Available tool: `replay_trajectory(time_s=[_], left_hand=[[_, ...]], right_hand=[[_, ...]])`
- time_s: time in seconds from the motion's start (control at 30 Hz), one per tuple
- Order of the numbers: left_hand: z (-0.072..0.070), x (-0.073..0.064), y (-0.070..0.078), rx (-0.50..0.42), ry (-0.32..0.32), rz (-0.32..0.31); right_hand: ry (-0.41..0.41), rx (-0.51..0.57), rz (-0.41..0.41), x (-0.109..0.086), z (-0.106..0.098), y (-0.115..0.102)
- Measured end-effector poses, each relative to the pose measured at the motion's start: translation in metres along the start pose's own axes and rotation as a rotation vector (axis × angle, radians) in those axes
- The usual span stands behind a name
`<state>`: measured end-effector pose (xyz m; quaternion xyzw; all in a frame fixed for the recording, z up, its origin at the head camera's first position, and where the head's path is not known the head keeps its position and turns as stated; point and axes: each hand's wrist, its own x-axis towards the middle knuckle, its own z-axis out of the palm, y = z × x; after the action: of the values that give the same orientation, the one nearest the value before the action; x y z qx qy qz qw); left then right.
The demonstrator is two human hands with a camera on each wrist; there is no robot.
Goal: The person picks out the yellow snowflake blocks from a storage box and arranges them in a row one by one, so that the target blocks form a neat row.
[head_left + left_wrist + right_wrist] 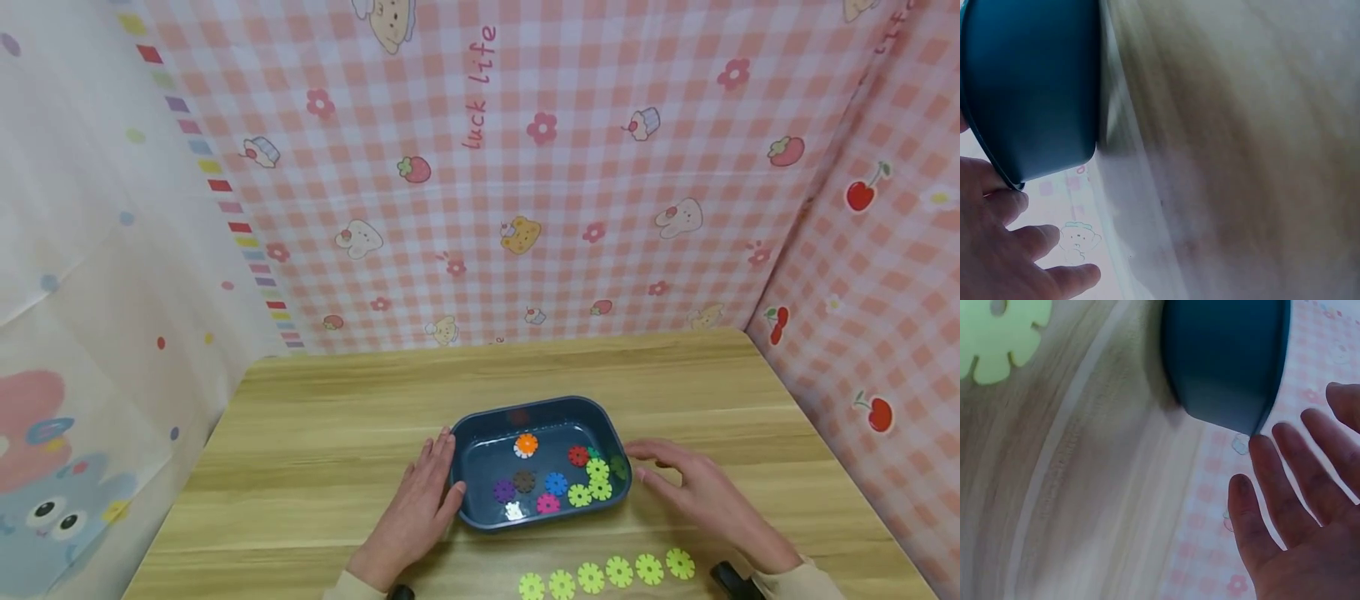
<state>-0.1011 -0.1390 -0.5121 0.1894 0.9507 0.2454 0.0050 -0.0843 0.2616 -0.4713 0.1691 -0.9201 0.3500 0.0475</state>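
We see a dark blue box [483, 458] which stands on the wooden table [337, 442], at about five o'clock from the middle of the head view. At its nine o'clock side we find the left hand [422, 508], open, with the fingers nearly straight and laid along the rim and outer wall. At its three o'clock side we find the right hand [705, 492], also open: its fingers are extended beside the rim, and whether they touch it we cannot tell. Neither of the hands closes around anything. Inside the box, taking its middle as the centre of the clock, we notice an orange disc [527, 442] at eleven, which partly covers a white disc [517, 452]. A red disc [578, 456] lies towards three, just beside a green disc [593, 452]. Three yellow-green discs [600, 486] lie between three and five, a blue disc [556, 484] at five, a pink disc [548, 504] near six, a second white disc [513, 511] at seven, then a brown disc [524, 482] and a purple disc [504, 490] towards eight. Outside the box, between six and four o'clock, six yellow-green discs in a row [615, 577] lie on the table. Behind, at twelve, hangs a pink checked cloth [465, 200].
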Motion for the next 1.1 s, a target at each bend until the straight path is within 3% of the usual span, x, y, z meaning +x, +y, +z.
replay_trajectory(time_s=[0.23, 0.4, 0.6, 0.8, 0.97, 1.1], left_hand=[[-0.007, 0.005, 0.003, 0.052, -0.006, 0.025], [-0.019, 0.011, 0.010, 0.084, 0.029, 0.080], [-0.047, 0.033, 0.035, 0.133, 0.055, 0.229], [-0.071, 0.064, 0.068, 0.146, 0.051, 0.433], [-0.074, 0.088, 0.091, 0.171, 0.003, 0.589], [-0.067, 0.105, 0.104, 0.202, -0.091, 0.635]], right_hand=[[-0.074, 0.054, 0.024, 0.007, 0.007, 0.009], [-0.104, 0.070, 0.043, 0.006, 0.007, 0.013], [-0.096, 0.072, 0.044, 0.004, 0.008, 0.015], [-0.120, 0.109, 0.038, 0.006, 0.011, 0.015], [-0.120, 0.130, 0.011, 0.004, 0.016, 0.018], [-0.137, 0.150, 0.023, 0.003, 0.018, 0.018]])
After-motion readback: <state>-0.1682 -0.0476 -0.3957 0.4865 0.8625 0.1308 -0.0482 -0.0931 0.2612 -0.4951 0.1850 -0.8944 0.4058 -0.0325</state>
